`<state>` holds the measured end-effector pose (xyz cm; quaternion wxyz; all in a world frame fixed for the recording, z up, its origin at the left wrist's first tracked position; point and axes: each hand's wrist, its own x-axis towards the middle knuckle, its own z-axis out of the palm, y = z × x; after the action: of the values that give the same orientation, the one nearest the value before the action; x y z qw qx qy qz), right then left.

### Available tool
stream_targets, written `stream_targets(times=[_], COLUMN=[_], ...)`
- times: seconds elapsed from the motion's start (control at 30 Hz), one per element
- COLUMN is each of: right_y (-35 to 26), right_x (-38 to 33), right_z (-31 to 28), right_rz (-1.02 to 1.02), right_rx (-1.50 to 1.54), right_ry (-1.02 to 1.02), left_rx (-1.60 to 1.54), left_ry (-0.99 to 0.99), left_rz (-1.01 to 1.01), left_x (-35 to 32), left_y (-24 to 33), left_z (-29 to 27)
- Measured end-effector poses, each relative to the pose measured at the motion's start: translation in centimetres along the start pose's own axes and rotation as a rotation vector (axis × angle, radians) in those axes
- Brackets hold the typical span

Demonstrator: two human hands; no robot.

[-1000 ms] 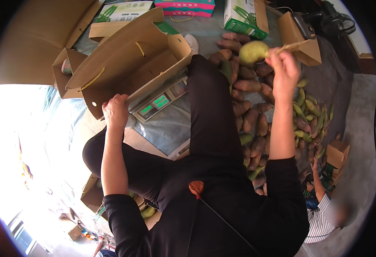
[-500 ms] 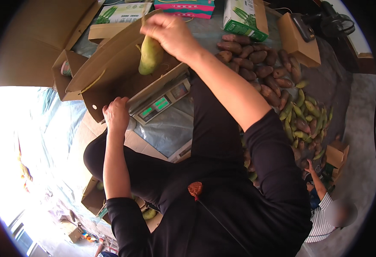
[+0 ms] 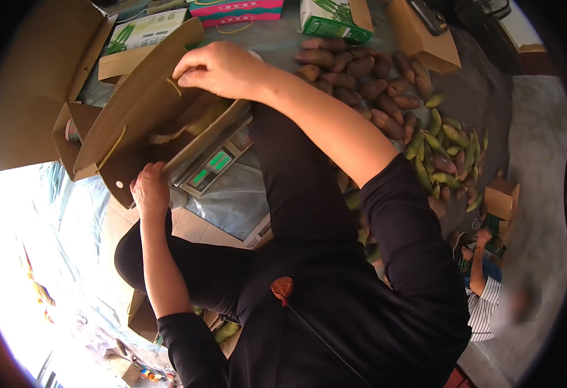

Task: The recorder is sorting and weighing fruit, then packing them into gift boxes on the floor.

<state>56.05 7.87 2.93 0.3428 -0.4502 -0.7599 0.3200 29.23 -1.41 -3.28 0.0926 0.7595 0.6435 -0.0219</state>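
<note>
An open cardboard box (image 3: 84, 145) with yellow cord handles stands tilted in front of me, against a digital scale (image 3: 196, 183) with lit green displays. My left hand (image 3: 149, 191) is closed on the near corner of the box's rim. Over the box's opening is my right hand (image 3: 215, 68), its fingers bent with a gap between thumb and forefinger and nothing seen in them. The fingertips are close to a cord handle (image 3: 175, 87); whether they touch it I cannot tell. Inside the box, in shadow, lies an oblong yellow-green fruit (image 3: 207, 120), partly hidden by the near wall.
Reddish-brown oblong produce (image 3: 387, 84) lies heaped at the right, with slimmer green pieces (image 3: 448, 152) nearer me. Printed cartons (image 3: 335, 19) and a pink-and-teal box (image 3: 238, 11) stand at the back. A person in a striped shirt (image 3: 484, 313) is at the lower right.
My right hand has let go of the yellow-green fruit, which hung from it and now lies in the box. My left hand stays on the rim. The view has shifted.
</note>
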Motion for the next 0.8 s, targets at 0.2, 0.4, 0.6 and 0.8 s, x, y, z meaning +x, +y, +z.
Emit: stream_targets(times=[0.2,0.4,0.6,0.8], right_y=[5.1,16.5,24.1,24.1], right_x=[-6.2,-18.8,-31.2,-32.8], right_z=[-7.6,-7.5,-0.7,4.4], right_rz=[0.209,0.588,0.925,1.183], right_rx=[0.088,-0.026,-0.048,-0.409], right_ry=[0.212,0.435,0.432,0.026], left_rx=[0.014,0.044,0.005,0.001], left_ry=[0.013,-0.013,-0.036,0.017], left_rz=[0.004,0.0,0.027,0.023], left_x=[0.0,0.2,0.5,0.3], left_y=[-0.4,-0.6,-0.1,-0.5], left_z=[0.0,0.1,0.4,0.3])
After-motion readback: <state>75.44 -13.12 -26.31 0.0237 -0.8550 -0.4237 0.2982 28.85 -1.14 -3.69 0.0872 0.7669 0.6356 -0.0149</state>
